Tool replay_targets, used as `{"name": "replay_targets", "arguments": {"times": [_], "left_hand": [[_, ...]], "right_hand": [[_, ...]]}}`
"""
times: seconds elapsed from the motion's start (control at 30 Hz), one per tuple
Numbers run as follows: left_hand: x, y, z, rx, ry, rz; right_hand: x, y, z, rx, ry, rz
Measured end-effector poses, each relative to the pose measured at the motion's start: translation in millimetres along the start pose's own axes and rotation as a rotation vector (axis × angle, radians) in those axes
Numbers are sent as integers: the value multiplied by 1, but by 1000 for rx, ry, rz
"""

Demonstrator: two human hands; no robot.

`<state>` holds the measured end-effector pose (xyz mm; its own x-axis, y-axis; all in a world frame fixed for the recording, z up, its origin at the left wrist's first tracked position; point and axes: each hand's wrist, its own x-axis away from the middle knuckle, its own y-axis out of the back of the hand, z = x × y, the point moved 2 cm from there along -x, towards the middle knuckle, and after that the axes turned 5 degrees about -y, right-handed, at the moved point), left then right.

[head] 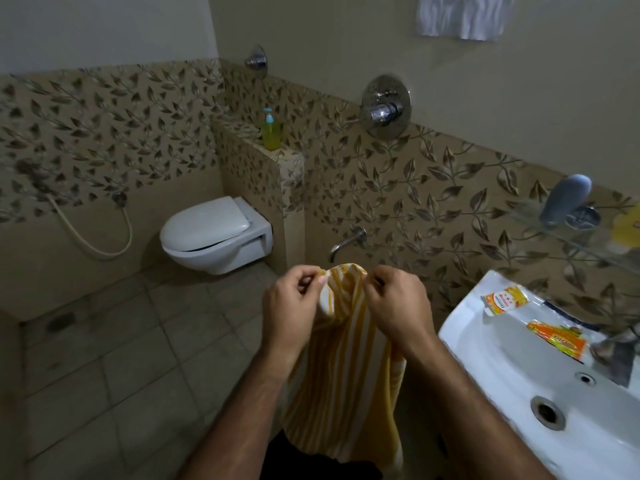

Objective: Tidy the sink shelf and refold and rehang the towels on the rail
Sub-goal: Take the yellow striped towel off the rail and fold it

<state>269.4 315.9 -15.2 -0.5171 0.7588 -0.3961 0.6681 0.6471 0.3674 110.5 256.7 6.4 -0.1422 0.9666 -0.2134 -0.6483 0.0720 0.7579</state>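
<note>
A dim tiled bathroom — bare floor (114, 358) open to the left, toilet (214, 233) at the far wall, sink (512, 368) close on the right. The left hand (291, 306) and right hand (398, 303) each pinch the top edge of a yellow striped towel (346, 375), which hangs between the forearms — clear of the sink rim. A white towel (464, 15) hangs high on the wall.

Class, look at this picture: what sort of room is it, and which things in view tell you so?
A home bathroom, most likely. A wall-hung toilet sits in the corner, a white washbasin stands at the right, and a shower mixer valve is set in the tiled wall.
</note>
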Motion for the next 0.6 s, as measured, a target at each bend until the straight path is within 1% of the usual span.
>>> {"name": "replay_targets", "arguments": {"times": [0.13,0.27,0.33,0.4,0.5,0.53,0.6], "left_hand": [[2,-11,-7,16,-49,269],[-10,-13,-10,-95,-109,546],[-17,-14,-10,-126,-122,614],[-20,-15,-11,-148,-131,590],[-20,-16,-17,-203,-144,447],[-19,-16,-21,-216,-152,392],[-20,-15,-28,-213,-148,312]], "right_hand": [[3,-4,3,41,98,80],[5,-4,3,62,177,141],[7,-3,2,48,201,155],[8,-2,0,52,202,164],[6,-1,-2,7,140,190],[5,-2,-3,-41,96,225],[4,-3,-5,-248,-32,355]]}}
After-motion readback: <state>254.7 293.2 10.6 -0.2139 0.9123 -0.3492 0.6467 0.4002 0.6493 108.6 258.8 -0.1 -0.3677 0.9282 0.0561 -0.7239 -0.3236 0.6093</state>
